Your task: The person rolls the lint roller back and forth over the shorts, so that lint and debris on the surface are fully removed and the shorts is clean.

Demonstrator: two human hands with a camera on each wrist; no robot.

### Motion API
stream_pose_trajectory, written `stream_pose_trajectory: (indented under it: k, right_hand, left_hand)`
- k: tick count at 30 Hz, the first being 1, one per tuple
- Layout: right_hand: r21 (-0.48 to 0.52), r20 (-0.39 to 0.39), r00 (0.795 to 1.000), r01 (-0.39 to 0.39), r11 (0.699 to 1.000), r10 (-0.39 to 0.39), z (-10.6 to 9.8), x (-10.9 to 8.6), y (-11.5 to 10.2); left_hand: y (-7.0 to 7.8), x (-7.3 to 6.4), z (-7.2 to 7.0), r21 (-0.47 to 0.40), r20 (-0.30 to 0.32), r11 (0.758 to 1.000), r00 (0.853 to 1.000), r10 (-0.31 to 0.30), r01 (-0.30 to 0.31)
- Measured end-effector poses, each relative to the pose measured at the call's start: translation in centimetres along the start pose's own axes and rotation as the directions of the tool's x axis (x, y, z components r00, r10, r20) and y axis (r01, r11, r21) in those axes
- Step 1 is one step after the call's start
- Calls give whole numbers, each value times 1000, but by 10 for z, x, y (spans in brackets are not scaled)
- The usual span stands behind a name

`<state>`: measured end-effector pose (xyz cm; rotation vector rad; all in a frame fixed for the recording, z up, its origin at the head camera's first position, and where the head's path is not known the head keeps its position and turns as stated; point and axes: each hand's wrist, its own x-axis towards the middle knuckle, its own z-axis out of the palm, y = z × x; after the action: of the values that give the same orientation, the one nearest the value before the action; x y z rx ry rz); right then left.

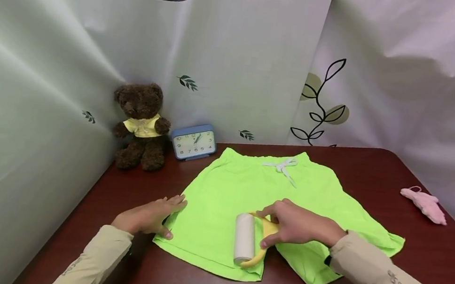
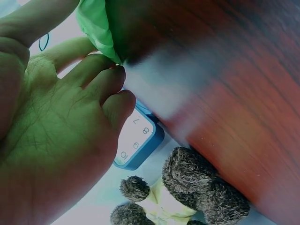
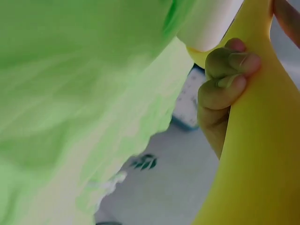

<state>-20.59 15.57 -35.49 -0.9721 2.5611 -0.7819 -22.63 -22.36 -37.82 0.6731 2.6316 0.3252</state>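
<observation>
Neon-green shorts [image 1: 220,198] lie spread on the dark red-brown table, their white drawstring [image 1: 282,166] tied in a bow at the waistband. My right hand [image 1: 296,221] grips the yellow handle [image 3: 262,126] of a lint roller, and its white roll [image 1: 245,238] lies over the lower part of the left leg. In the right wrist view, curled fingers [image 3: 222,86] wrap the handle. My left hand [image 1: 150,215] rests at the outer edge of that same leg, fingers extended onto the fabric and thumb near the hem. The left wrist view shows its palm [image 2: 56,117] with fingertips at the cloth.
A brown teddy bear [image 1: 138,124] in a yellow shirt sits at the back left, against the wall covering. Beside it stands a blue alarm clock [image 1: 194,142], just behind the shorts. On the far right of the table [image 1: 376,179] lies a small pink plush toy [image 1: 425,204].
</observation>
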Motion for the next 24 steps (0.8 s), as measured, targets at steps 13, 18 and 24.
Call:
stream_pose_trajectory:
  k: [13, 18, 24]
  right_hand:
    - [-27, -3, 999, -39, 999, 39, -33, -46, 34]
    - [-43, 16, 999, -46, 998, 46, -40, -60, 48]
    - [-45, 8, 999, -36, 998, 37, -49, -74, 59]
  left_hand:
    - [1, 0, -2, 6, 1, 1000, 1000, -7, 7]
    - [0, 0, 0, 4, 10, 1000, 1000, -5, 5]
    - [0, 1, 0, 8, 6, 1000, 1000, 4, -4]
